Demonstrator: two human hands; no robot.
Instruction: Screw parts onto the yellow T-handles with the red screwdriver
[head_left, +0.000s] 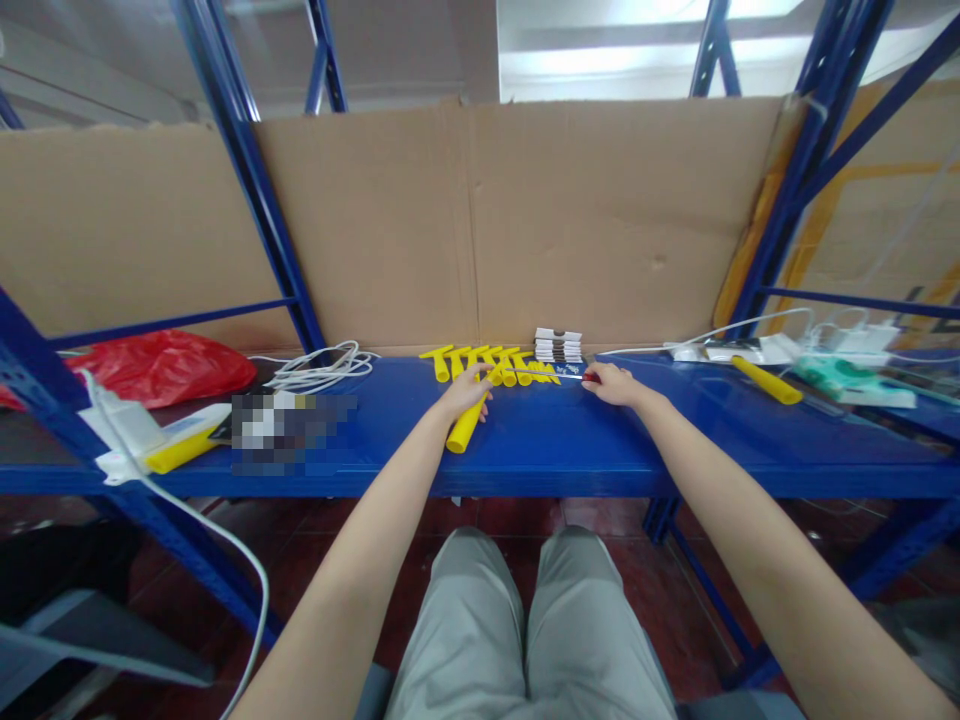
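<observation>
My left hand [463, 392] is closed around a yellow T-shaped plastic handle [466, 428], its round end pointing down toward the table's front edge. My right hand [612, 384] grips a screwdriver [553, 373] by its red handle. The thin metal shaft points left, with its tip at the head of the held yellow piece; whether they touch I cannot tell. Just behind the hands lies a row of several similar yellow T-shaped handles [441, 366]. Smaller yellow pieces [545, 374] sit beneath the screwdriver shaft. A stack of small white packs [558, 345] stands against the cardboard.
Along the back of the blue table [397, 440] runs a cardboard wall [375, 220]. On the left are a red plastic bag [165, 365], a coiled white cable [322, 368] and a yellow tube [182, 450]. Another yellow tube [769, 381] and a green-white packet [847, 378] lie right.
</observation>
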